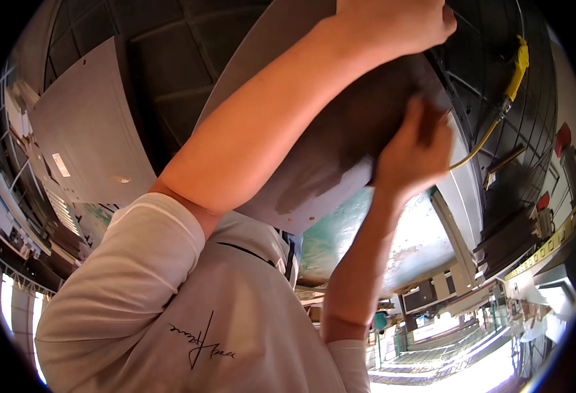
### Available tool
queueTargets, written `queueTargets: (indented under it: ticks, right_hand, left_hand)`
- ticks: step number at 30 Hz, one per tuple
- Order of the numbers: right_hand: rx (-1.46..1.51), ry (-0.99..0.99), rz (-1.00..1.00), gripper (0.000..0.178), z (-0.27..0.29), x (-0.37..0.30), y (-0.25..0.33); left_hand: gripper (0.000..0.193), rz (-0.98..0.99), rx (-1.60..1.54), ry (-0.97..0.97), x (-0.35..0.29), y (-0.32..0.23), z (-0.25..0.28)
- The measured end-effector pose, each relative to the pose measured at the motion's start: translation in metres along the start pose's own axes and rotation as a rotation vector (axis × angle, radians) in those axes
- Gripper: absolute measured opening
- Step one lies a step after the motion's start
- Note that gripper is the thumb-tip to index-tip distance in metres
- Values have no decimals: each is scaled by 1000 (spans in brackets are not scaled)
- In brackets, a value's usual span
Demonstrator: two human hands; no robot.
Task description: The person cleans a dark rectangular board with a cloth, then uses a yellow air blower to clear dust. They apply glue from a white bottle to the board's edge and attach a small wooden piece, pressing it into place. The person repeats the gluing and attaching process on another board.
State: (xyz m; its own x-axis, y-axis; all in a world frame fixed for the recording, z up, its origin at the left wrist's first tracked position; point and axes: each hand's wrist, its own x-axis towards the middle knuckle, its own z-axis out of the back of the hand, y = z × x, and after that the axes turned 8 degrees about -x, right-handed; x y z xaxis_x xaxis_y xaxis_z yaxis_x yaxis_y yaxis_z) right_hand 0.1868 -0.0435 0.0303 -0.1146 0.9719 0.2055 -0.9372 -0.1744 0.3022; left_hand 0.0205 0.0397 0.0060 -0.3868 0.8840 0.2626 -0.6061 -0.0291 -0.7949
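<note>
A large grey sheet panel (327, 144) stands in front of my body, its lower edge near my waist. A dark, wet-looking patch with an uneven border spreads over its surface. My left arm reaches across the panel, and my left hand (399, 25) is near its upper part, fingers curled closed and partly cut off by the top of the view. Beside the panel's right edge is my right hand (415, 147), its fingers bent inward and blurred at the tips. Whatever either hand holds, if anything, is hidden.
Another grey panel (91, 131) leans at the left against a dark gridded surface (170, 59). A yellow air gun (517, 69) hangs at the right on a yellow hose (481, 147). Below lies a worn green floor (330, 245), with workshop equipment beyond.
</note>
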Motion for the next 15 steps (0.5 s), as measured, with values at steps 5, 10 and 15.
queueTargets:
  ticks: [5,10,15]
  right_hand:
    - [151,-59,28,26,1,-22,3]
    - [18,-45,43,24,-1,15,1]
    - [155,-115,96,27,-1,-26,0]
  left_hand:
    - [28,12,16,-24,-3,-5,5]
    - [30,-56,35,-46,3,1,-1]
    - [30,37,2,48,-1,-6,6]
